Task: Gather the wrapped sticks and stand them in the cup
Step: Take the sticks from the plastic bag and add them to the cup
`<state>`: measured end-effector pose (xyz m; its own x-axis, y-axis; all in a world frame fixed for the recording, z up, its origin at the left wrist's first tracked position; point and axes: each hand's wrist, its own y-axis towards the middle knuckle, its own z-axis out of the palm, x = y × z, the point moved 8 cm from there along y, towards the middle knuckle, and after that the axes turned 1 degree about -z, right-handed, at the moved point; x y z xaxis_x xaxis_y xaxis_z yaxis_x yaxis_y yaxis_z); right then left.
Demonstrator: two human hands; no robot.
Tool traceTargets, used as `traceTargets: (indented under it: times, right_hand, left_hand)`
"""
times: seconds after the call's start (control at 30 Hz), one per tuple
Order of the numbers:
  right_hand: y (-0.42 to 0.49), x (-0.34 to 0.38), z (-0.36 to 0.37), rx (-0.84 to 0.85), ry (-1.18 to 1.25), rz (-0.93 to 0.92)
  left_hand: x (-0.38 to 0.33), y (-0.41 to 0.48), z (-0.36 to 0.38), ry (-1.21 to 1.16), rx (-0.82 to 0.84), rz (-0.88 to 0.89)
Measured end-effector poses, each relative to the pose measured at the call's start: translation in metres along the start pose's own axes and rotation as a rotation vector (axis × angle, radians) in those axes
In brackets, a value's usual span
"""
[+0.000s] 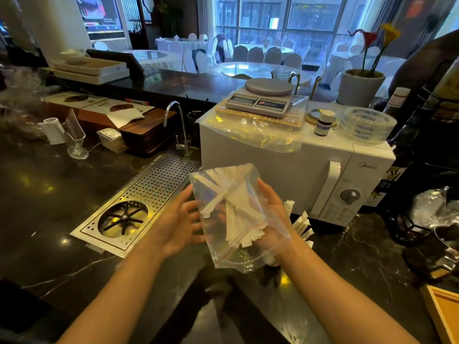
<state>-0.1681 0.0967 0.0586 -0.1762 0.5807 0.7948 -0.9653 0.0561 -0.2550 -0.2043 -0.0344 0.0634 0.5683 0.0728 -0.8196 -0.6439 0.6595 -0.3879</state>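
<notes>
A clear zip bag (233, 254) with a red seal line is held above the dark counter, its mouth pointing down toward me. Several white paper-wrapped sticks (232, 207) lie inside it, and their ends poke out at the mouth. My right hand (273, 214) grips the bag from its right side. My left hand (178, 219) is beside the bag's left side with fingers spread, touching or nearly touching it. More wrapped sticks (301, 223) fan out behind my right hand, seemingly standing in something hidden by the hand. A clear glass cup (75, 142) stands far left.
A white microwave (310, 170) stands right behind the bag, with a kitchen scale (263, 98), plastic sheet, small bottle and glass dishes on top. A perforated steel drain tray (139, 204) with a tap lies to the left. A wooden box corner (444, 311) is at lower right.
</notes>
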Motion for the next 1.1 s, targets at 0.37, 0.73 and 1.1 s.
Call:
traceTargets:
  times: [0.37,0.73,1.1]
  right_hand:
    - [-0.015,0.06,-0.002,0.019,-0.039,-0.025]
    - [-0.026,0.127,-0.045,-0.31,-0.522,-0.286]
    - [-0.035,0.123,-0.056,-0.306,-0.589,-0.474]
  left_hand:
    - [-0.032,0.041,0.092,0.18,0.288,0.088]
    - [-0.058,0.068,0.158,0.52,0.339,0.336]
    - [-0.052,0.082,0.157,0.545,0.4,0.404]
